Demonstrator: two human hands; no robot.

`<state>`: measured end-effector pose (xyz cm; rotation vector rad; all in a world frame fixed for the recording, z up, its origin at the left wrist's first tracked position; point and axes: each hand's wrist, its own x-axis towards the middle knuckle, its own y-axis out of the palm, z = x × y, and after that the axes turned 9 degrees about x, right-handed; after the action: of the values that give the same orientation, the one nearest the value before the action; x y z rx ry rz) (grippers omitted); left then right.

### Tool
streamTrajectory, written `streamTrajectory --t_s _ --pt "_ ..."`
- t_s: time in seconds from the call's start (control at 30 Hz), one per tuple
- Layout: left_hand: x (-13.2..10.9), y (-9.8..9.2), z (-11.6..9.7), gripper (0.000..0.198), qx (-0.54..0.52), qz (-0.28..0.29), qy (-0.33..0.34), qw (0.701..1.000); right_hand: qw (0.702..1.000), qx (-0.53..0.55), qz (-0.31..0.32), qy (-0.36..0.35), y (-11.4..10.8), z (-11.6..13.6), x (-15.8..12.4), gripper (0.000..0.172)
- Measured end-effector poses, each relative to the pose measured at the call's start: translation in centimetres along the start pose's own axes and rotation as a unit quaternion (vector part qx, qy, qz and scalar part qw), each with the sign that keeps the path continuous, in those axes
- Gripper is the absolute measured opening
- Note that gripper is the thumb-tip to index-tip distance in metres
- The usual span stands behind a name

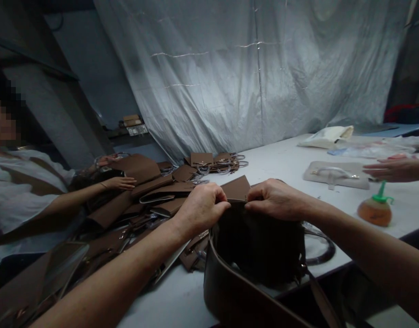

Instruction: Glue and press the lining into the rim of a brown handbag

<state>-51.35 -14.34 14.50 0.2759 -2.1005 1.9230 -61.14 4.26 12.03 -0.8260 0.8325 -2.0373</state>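
The person's two bare hands meet near the centre of the frame, where the brown bag (pixel 235 287) stands with its mouth open toward the viewer, filling the lower centre and running off the bottom edge. The left hand (pixel 204 202) is clamped, thumb against fingers, on the far rim; the right hand (pixel 276 200) pinches the same rim a little to the right, a short stretch of edge showing between the two. A brown flap (pixel 236 187) rises just behind them. On the left side, room is tight: a pile of brown bags (pixel 161 189) crowds close to the left forearm, and a co-worker's hand (pixel 122 183) lies on it. To the right, the white table (pixel 281 159) shows in a wide strip reaching the pale bag (pixel 361 181) and the squeeze bottle (pixel 375 213), both well apart from the brown bag. Another person's hand (pixel 397 170) enters at the right edge, near that bottle. The table's near edge slants through the lower right, and a silvery sheet (pixel 209 100) bounds the far side.
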Motion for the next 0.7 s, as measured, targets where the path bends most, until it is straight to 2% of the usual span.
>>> streamTrajectory --t_s 0.47,0.7 --pt "-0.1 -0.6 -0.8 0.011 0.049 0.014 0.005 0.999 1.0 -0.014 0.011 -0.005 -0.1 0.9 -0.1 0.021" --pt "0.2 -0.3 -0.2 0.011 0.033 0.019 0.015 0.999 0.997 -0.041 0.052 -0.051 -0.3 1.6 1.9 0.02"
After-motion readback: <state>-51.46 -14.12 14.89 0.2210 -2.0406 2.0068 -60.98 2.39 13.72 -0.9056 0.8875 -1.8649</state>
